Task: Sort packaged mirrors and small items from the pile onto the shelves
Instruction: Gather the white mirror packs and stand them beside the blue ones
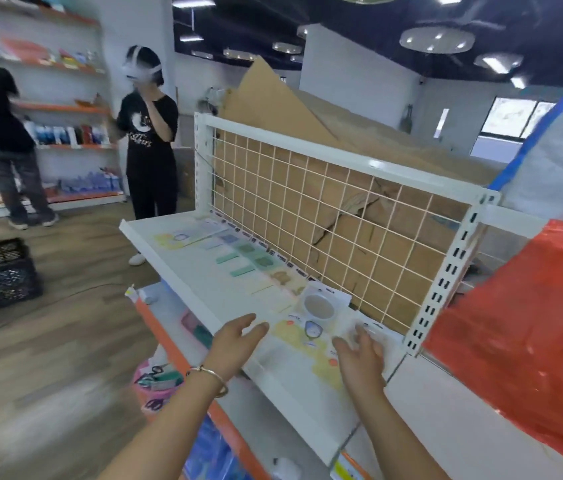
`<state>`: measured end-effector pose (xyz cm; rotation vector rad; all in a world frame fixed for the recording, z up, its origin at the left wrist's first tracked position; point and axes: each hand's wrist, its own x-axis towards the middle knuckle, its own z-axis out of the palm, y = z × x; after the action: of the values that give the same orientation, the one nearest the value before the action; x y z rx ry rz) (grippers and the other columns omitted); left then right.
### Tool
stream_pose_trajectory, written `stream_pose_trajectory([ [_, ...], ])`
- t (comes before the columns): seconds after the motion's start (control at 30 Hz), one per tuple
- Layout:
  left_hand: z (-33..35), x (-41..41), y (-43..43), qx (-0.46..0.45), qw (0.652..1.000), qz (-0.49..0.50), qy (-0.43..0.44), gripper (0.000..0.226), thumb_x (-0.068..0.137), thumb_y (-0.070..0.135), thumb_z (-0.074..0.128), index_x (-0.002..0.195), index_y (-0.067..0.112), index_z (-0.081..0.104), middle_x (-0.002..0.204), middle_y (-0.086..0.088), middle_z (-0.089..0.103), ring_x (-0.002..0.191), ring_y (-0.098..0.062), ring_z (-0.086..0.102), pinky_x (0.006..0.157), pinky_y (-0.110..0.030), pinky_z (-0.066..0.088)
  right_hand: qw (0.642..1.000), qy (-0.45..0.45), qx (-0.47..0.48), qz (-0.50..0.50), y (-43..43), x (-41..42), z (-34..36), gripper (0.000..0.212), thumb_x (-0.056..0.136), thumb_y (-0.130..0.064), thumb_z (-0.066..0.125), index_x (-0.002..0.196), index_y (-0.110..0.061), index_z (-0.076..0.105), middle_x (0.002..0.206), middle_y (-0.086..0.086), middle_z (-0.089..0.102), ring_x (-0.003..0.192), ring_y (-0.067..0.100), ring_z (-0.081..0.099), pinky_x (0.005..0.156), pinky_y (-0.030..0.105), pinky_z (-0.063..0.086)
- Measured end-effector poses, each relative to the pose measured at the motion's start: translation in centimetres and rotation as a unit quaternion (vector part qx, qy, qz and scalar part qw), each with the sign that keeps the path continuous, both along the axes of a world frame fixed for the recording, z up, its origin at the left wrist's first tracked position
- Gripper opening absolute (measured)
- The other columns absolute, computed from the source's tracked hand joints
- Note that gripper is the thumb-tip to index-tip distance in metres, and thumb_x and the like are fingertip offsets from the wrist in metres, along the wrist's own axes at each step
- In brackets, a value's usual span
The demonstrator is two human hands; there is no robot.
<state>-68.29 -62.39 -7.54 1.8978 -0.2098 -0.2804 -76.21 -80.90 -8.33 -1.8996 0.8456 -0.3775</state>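
Head view. Reaching with an open left hand (238, 342) over the front edge of the white metal wire-backed shelf (190, 268), holding nothing. Laying the straight fingers of the right hand (359, 353) on a blurred clear flat packet (372, 332) at the shelf's right end, near the yellow-carded dark-rimmed packaged mirror (309, 332) and round white-framed packaged mirror (320, 304). Risk of nudging crowded packets off the front edge. Below, pink plastic basket (136, 375) holding scissors (156, 370).
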Motion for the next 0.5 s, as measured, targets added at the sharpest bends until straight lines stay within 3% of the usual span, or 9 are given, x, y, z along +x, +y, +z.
stream_pose_trajectory([
  [0.1, 1.0, 5.3, 5.3, 0.034, 0.999, 0.005, -0.027, 0.048, 0.091, 0.035, 0.055, 0.134, 0.012, 0.050, 0.141, -0.002, 0.047, 0.128, -0.017, 0.045, 0.101, -0.021, 0.030, 0.999, 0.015, -0.006, 0.039, 2.9, 5.5, 0.7, 0.065, 0.080, -0.051, 0.055, 0.139, -0.029, 0.039, 0.140, 0.004, 0.034, 0.129, 0.029, 0.042, 0.107, 0.047, 0.034],
  [0.27, 2.2, 12.6, 11.3, 0.063, 0.997, 0.021, -0.048, 0.046, 0.092, 0.035, 0.054, 0.132, 0.012, 0.052, 0.141, -0.003, 0.047, 0.129, -0.017, 0.044, 0.103, -0.025, 0.030, 0.999, 0.040, -0.009, 0.031, 6.3, 12.0, 1.3, 0.077, 0.070, -0.061, 0.049, 0.140, -0.029, 0.040, 0.144, 0.003, 0.033, 0.127, 0.030, 0.044, 0.106, 0.053, 0.034],
  [0.37, 2.5, 15.4, 13.0, 0.066, 0.997, 0.015, -0.048, 0.044, 0.093, 0.031, 0.054, 0.131, 0.010, 0.052, 0.141, -0.004, 0.047, 0.129, -0.016, 0.043, 0.098, -0.020, 0.030, 0.998, 0.053, -0.016, 0.021, 7.2, 15.1, 1.1, 0.060, 0.083, -0.048, 0.054, 0.137, -0.025, 0.044, 0.142, 0.008, 0.035, 0.130, 0.033, 0.037, 0.108, 0.053, 0.031],
  [0.5, 2.0, 18.9, 13.2, 0.076, 0.996, 0.004, -0.046, 0.043, 0.092, 0.030, 0.056, 0.130, 0.011, 0.053, 0.138, -0.004, 0.050, 0.126, -0.017, 0.047, 0.103, -0.025, 0.032, 0.998, 0.059, -0.020, -0.007, 7.0, 18.3, 0.6, 0.056, 0.087, -0.041, 0.055, 0.137, -0.019, 0.046, 0.141, 0.014, 0.037, 0.129, 0.036, 0.037, 0.108, 0.048, 0.033],
])
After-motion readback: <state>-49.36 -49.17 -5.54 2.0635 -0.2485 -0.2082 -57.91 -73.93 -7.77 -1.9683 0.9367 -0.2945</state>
